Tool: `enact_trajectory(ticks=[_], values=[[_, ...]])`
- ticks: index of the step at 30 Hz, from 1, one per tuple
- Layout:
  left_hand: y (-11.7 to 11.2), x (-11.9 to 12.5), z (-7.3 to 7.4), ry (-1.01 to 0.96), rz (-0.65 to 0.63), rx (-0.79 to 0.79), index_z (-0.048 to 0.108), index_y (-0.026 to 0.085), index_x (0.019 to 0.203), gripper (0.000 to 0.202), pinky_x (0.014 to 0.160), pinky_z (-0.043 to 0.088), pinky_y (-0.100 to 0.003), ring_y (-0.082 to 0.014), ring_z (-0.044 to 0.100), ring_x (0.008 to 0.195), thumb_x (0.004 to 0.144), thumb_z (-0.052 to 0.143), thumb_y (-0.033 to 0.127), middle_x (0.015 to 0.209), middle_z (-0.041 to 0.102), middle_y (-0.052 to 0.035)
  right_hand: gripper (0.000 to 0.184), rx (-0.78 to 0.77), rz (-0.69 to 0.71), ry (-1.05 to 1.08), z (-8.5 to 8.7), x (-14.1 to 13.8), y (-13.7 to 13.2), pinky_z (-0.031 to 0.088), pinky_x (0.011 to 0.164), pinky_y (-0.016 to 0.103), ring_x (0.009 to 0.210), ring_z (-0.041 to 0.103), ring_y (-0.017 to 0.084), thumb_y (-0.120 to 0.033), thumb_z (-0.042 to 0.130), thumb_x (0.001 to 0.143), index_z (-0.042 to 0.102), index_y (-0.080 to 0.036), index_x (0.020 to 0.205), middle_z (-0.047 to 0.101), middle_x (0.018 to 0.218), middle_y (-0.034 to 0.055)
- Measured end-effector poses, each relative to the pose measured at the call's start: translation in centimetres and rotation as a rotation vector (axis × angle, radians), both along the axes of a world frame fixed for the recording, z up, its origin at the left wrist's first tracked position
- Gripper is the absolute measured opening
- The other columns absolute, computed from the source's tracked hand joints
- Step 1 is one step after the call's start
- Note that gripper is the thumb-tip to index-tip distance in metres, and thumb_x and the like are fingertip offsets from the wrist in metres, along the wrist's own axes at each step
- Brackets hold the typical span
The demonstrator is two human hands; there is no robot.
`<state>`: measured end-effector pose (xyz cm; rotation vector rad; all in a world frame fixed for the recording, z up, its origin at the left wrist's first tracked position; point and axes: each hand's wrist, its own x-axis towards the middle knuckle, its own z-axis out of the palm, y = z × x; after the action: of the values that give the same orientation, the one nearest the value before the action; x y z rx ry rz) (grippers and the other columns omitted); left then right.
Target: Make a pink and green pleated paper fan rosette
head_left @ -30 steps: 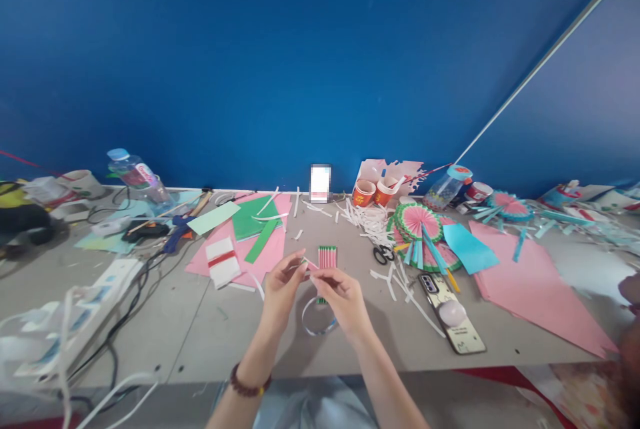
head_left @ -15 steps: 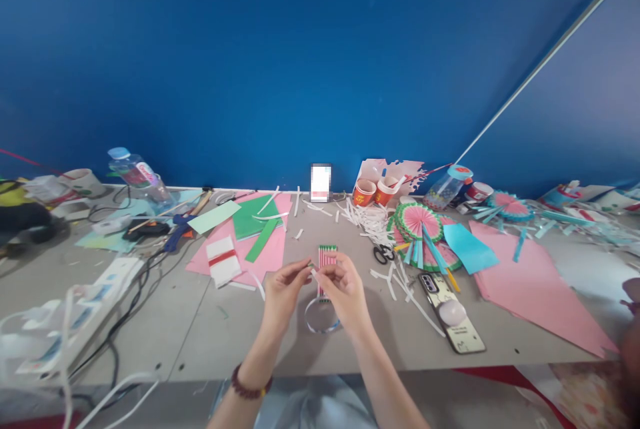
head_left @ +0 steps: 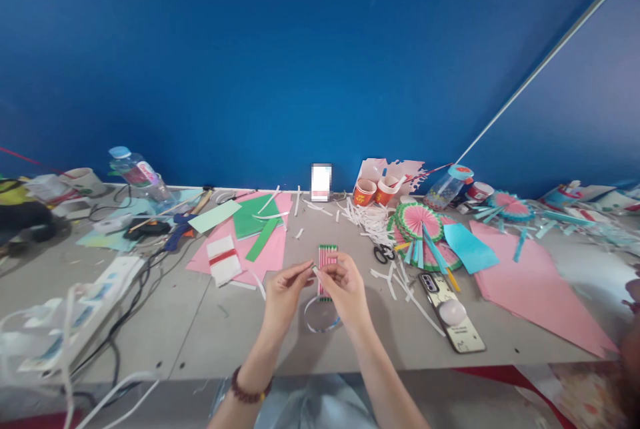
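Observation:
My left hand (head_left: 284,289) and my right hand (head_left: 346,285) meet fingertip to fingertip above the desk, both closed in a pinch. A small whitish piece (head_left: 315,269) shows at the tips of my right thumb and fingers; whether it is tape or paper I cannot tell. What my left fingertips pinch, if anything, is too small to make out. Beneath the hands lies a pleated pink paper strip with green ends (head_left: 329,250), partly covered by my right hand. Just in front of it rests a clear tape roll (head_left: 309,324), seen as a ring.
Black-handled scissors (head_left: 384,254), white paper scraps (head_left: 367,222) and a phone (head_left: 457,329) lie to the right, near watermelon-patterned paper fans (head_left: 419,222). Pink sheets (head_left: 540,289) spread farther right. Green paper (head_left: 250,212) and a power strip (head_left: 95,309) are left. Paper cups (head_left: 365,193) stand behind.
My fingertips have shifted slightly around the small piece, which now shows more clearly at my right fingers. Everything else looks the same.

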<state>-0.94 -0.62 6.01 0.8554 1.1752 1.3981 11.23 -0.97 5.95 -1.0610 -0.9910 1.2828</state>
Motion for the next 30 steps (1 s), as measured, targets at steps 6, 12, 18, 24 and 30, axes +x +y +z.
enact_trajectory(ticks=[6,12,18,24,30], values=[[-0.05,-0.06,0.08,0.019,-0.023,0.029,0.076,0.020,0.078,0.023,0.064,0.059,-0.032,-0.0191,0.066,0.073,0.059,0.076,0.033,0.082,0.072,-0.0063,0.039,0.000,-0.006,0.000,0.07,-0.01,0.03,0.041,0.048,0.021,0.054,0.053,0.010,-0.035,0.070,0.070,0.050,-0.020,0.100,0.061,0.069,-0.0016],[-0.06,-0.12,0.11,0.022,-0.052,0.054,0.076,0.020,0.079,0.022,0.064,0.058,-0.031,-0.0180,0.065,0.072,0.061,0.075,0.033,0.082,0.072,-0.0055,0.041,-0.017,0.002,0.018,0.15,0.02,0.07,0.041,0.047,0.021,0.052,0.051,0.009,-0.036,0.071,0.069,0.050,-0.020,0.100,0.060,0.068,-0.0020],[-0.19,-0.10,0.32,0.029,-0.062,0.053,0.075,0.019,0.080,0.021,0.065,0.057,-0.029,-0.0169,0.064,0.072,0.063,0.073,0.032,0.081,0.071,-0.0054,0.039,-0.031,-0.001,0.010,0.10,0.06,0.07,0.042,0.046,0.020,0.053,0.052,0.009,-0.035,0.071,0.069,0.051,-0.020,0.100,0.060,0.068,-0.0023],[-0.20,-0.19,0.34,0.052,-0.080,0.074,0.075,0.020,0.080,0.021,0.065,0.057,-0.029,-0.0170,0.064,0.072,0.065,0.072,0.033,0.080,0.070,-0.0053,0.039,-0.022,-0.008,0.005,0.04,0.00,0.05,0.043,0.045,0.019,0.052,0.053,0.009,-0.035,0.071,0.069,0.052,-0.019,0.099,0.061,0.068,-0.0018],[-0.15,-0.29,0.11,0.074,-0.095,0.101,0.075,0.020,0.081,0.019,0.066,0.056,-0.029,-0.0167,0.063,0.072,0.066,0.072,0.031,0.079,0.070,-0.0054,0.038,-0.028,-0.007,0.000,0.02,-0.01,0.02,0.043,0.045,0.019,0.052,0.053,0.009,-0.034,0.071,0.068,0.052,-0.020,0.098,0.060,0.067,-0.0027]])
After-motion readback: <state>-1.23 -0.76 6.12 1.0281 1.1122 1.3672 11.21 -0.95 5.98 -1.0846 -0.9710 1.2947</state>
